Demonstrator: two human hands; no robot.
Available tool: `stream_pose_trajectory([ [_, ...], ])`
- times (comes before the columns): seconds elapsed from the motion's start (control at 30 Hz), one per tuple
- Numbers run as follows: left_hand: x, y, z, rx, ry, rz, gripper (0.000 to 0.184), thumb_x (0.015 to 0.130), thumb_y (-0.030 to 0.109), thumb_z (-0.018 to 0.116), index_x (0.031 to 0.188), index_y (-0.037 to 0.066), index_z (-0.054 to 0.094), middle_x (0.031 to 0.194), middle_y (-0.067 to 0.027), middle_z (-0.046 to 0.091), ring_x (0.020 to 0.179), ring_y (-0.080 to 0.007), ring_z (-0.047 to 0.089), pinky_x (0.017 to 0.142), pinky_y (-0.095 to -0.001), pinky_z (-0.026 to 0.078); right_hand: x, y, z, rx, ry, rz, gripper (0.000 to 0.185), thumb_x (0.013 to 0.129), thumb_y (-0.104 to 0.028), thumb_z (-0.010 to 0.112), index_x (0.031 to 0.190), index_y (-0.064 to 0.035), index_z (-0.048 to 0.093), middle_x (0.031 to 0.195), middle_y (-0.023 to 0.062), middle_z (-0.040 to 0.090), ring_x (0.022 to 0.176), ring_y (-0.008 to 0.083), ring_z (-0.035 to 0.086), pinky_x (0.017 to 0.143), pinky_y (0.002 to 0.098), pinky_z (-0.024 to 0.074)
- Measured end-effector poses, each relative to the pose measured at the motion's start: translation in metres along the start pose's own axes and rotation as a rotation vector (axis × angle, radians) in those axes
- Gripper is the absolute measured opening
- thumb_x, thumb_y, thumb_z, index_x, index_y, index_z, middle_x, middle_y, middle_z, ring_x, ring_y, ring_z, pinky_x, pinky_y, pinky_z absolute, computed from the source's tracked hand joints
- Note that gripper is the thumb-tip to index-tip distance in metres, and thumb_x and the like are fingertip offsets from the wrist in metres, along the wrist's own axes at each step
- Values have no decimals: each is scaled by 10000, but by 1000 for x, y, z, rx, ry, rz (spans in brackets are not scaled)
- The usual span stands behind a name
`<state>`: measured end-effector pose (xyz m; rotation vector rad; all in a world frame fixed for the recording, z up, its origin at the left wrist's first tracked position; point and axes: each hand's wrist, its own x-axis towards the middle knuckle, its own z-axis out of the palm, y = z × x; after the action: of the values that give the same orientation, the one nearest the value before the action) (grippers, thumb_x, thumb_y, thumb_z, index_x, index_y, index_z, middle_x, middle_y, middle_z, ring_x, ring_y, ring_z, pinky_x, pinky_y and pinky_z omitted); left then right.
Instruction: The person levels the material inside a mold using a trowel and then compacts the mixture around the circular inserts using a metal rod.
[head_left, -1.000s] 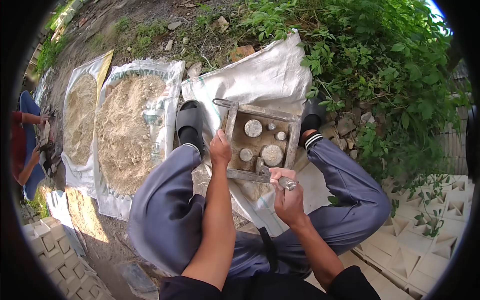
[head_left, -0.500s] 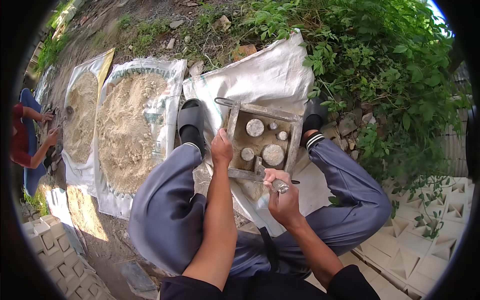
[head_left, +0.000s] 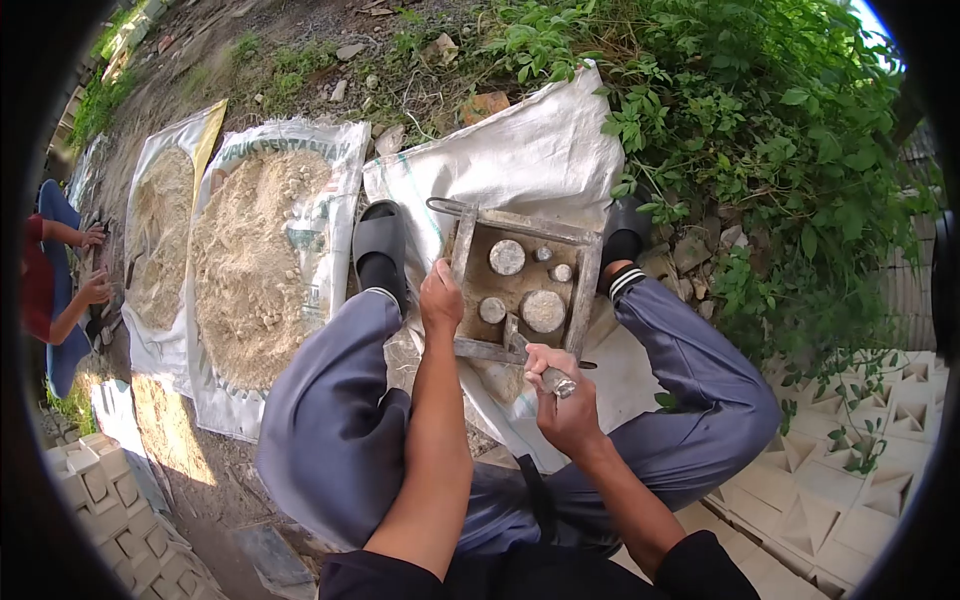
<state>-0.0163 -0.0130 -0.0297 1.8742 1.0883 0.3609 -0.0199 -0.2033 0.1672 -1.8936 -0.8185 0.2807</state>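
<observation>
Obs., L to R: co-worker [head_left: 62, 275] by sand [head_left: 250, 260] on sacks [head_left: 345, 185]; my L hand [head_left: 440, 298] closed on L rail of frame [head_left: 580, 290], lying on white sheet [head_left: 530, 150] btwn feet [head_left: 380, 238]; 5 round pcs [head_left: 507, 257] inside; my R hand [head_left: 566, 405] wrapped round trowel [head_left: 560, 383], blade at near edge.

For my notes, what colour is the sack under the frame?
The sack is white with greenish stripes; best in the head view.

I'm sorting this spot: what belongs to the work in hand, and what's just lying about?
In use:
square frame, at the left hand
round pieces inside it
handled tool, in the right hand
white sack beneath the frame
pale heaps, probably

Just lying about, it seems:
reddish stone
dark slab
</observation>
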Motion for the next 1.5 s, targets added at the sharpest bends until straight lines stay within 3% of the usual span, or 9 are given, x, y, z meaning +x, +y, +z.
stream_pose_trajectory([
  [0.33, 0, -2, 2, 39, -28, -24, 493, 993, 312, 233, 1074, -15, 593, 1036, -277, 614, 991, -455, 550, 882, -498, 413, 13, -10, -5, 50, 40, -12, 215, 856, 56, 583, 1039, -8, 490, 883, 140, 616, 810, 271, 642, 861, 367, 503],
  [0.53, 1, 3, 0, 9, -17, -45, 487, 993, 312, 234, 1038, -4, 601, 1031, -280, 612, 1008, -457, 542, 884, -501, 406, 12, -7, -1, -1, -62, -23, 221, 852, 64, 567, 1049, -6, 497, 892, 139, 626, 907, 285, 660, 861, 362, 502],
  [0.67, -1, 1, -3, -11, -2, 6, 490, 992, 317, 242, 1066, -8, 600, 1018, -273, 620, 987, -458, 551, 873, -499, 414, 4, -15, 1, 62, 153, 48, 232, 835, 62, 584, 1042, -5, 501, 912, 142, 631, 914, 299, 658, 864, 369, 503],
  [0.77, -2, 4, -2, -8, -12, 5, 498, 992, 318, 240, 1078, -17, 598, 1028, -271, 620, 999, -449, 554, 882, -488, 416, 9, -5, -3, 15, -51, 30, 208, 852, 55, 581, 1030, -14, 499, 926, 158, 634, 905, 287, 665, 848, 369, 510],
  [1.07, -1, 6, -3, -2, -29, -16, 494, 987, 313, 240, 1056, -22, 596, 1021, -288, 611, 978, -467, 548, 867, -505, 414, 15, -12, -9, 45, -74, 64, 223, 847, 76, 567, 1034, -12, 482, 926, 156, 622, 956, 278, 648, 854, 358, 502],
  [1.13, 1, 4, -2, -2, -9, -13, 495, 988, 315, 237, 1053, -22, 594, 1010, -292, 610, 977, -472, 544, 865, -511, 411, 14, -18, -13, 98, 129, 50, 226, 839, 86, 566, 1027, -5, 481, 929, 154, 618, 957, 301, 644, 850, 358, 497],
  [1.27, 0, -2, 5, -7, 23, 60, 496, 991, 323, 239, 1055, -24, 588, 1002, -298, 605, 972, -479, 538, 859, -521, 403, 7, -1, -6, 54, -62, 49, 185, 859, 73, 556, 1011, -11, 489, 928, 163, 626, 947, 295, 647, 860, 373, 502],
  [1.4, 3, -1, 2, -7, 7, 15, 496, 991, 323, 240, 1033, -27, 589, 986, -302, 605, 955, -485, 539, 846, -524, 410, 5, -15, -8, 102, 108, -32, 220, 835, 82, 571, 1018, -11, 496, 946, 155, 626, 904, 305, 650, 848, 367, 496],
  [1.5, -1, -2, 1, -5, 25, 45, 500, 991, 324, 239, 1013, -29, 593, 967, -307, 606, 942, -491, 541, 838, -528, 412, 3, -6, -1, 65, -56, -14, 258, 826, 99, 559, 1043, -18, 482, 970, 153, 615, 876, 282, 643, 848, 370, 500],
])
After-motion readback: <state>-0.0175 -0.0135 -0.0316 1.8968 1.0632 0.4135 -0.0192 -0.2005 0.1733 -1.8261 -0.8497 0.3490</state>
